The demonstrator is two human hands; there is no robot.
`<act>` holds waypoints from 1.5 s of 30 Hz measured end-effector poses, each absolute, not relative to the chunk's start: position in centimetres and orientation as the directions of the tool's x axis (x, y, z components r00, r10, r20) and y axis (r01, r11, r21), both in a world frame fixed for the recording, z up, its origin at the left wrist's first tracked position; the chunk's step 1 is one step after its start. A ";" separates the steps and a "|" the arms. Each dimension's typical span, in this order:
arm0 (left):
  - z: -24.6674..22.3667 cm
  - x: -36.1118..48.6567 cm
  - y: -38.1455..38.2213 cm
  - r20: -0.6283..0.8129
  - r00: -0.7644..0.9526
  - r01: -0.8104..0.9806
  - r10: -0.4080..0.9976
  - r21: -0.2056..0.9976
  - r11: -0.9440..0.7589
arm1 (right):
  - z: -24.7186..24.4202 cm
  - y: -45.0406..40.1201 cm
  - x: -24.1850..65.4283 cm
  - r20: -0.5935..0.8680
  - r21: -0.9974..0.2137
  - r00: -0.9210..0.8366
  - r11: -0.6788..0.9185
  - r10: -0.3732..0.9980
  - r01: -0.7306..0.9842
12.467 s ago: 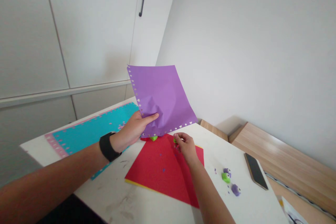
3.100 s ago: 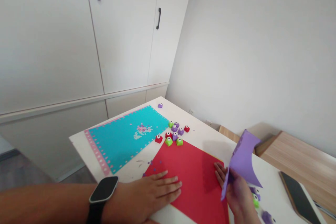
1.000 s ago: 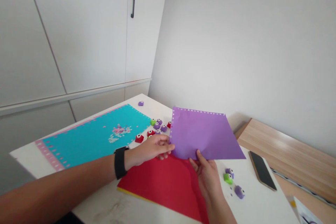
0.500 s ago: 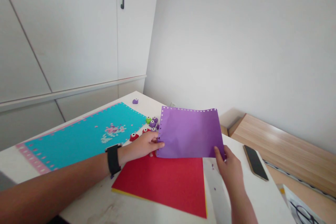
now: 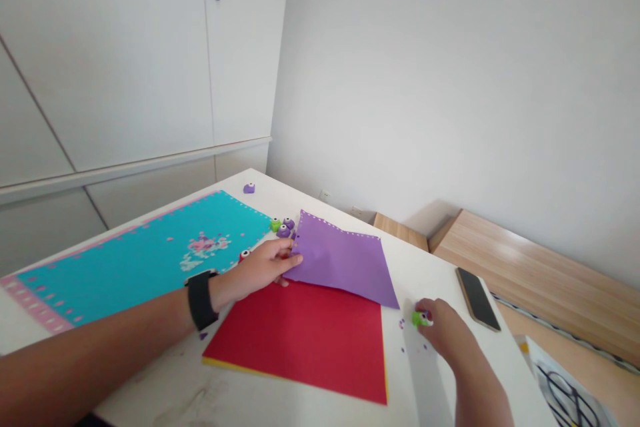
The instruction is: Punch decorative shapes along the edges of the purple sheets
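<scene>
Paper first: where is the purple sheet (image 5: 340, 263) lying?

Across the top edge of the red sheet (image 5: 295, 340), tilted, with its right corner hanging past the red sheet's edge and its other end up in the left hand (image 5: 260, 261). Small holes run along its edges.

How would it handle?

Light and soft, I'd say. It sags under its own weight, so it looks unlikely to stay flat if held by one corner. Those punched edges seem the weak spot, liable to tear if tugged, so a grip just inside the row of holes, on solid paper, looks safest.

And that left hand, is it pinching?

Can't tell. The fingers are pressed together over the sheet's corner, but the thumb is hidden from this view. A watch (image 5: 200, 298) sits on that wrist.

The right hand (image 5: 445, 333)?

Curled shut round a green paper punch (image 5: 421, 319), down on the white table (image 5: 150, 380), just past the sheet's right corner, near tiny purple scraps (image 5: 401, 324).

What's near the left hand?

A red punch (image 5: 245, 255) just beyond the fingers, with another green punch (image 5: 275, 224) and a purple punch (image 5: 283, 231) by the sheet's corner, beside a teal sheet (image 5: 135, 260) scattered with pink scraps (image 5: 203, 244). A phone (image 5: 477, 299) lies off to the right.
</scene>
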State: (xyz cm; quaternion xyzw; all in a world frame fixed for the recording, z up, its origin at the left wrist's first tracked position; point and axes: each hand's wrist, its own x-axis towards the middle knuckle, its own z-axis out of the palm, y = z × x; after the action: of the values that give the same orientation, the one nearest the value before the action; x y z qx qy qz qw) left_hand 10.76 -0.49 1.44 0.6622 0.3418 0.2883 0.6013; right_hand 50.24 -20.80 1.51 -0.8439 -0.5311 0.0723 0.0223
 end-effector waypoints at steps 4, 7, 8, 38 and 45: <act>1.4 10.7 -1.0 -0.147 0.639 -0.022 0.755 0.978 0.209 | 2.5 -21.1 50.1 -0.029 -0.170 0.411 -0.410 0.911 0.896; 1.1 10.7 -1.3 -0.227 0.623 -0.039 0.748 0.947 0.319 | 4.1 -20.8 48.2 0.091 -0.457 0.388 -0.307 0.917 0.835; 1.0 10.7 -1.5 -0.248 0.618 -0.044 0.746 0.936 0.348 | 4.8 -20.5 47.0 0.105 -0.593 0.380 -0.249 0.919 0.766; 1.7 12.5 -4.3 0.044 0.586 -0.265 0.809 0.954 0.140 | 1.5 -16.3 28.0 0.183 -0.926 0.388 0.026 0.903 0.376; 1.9 12.4 -4.3 0.103 0.572 -0.275 0.814 0.959 0.072 | 1.3 -16.5 27.7 0.209 -0.899 0.384 0.022 0.899 0.437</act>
State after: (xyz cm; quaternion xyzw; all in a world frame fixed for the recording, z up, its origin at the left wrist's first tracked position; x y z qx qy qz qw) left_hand 12.43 -4.25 1.94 0.5555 0.2424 0.3941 0.6909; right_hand 27.67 -16.52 1.27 -0.6607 -0.5058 0.2285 0.5054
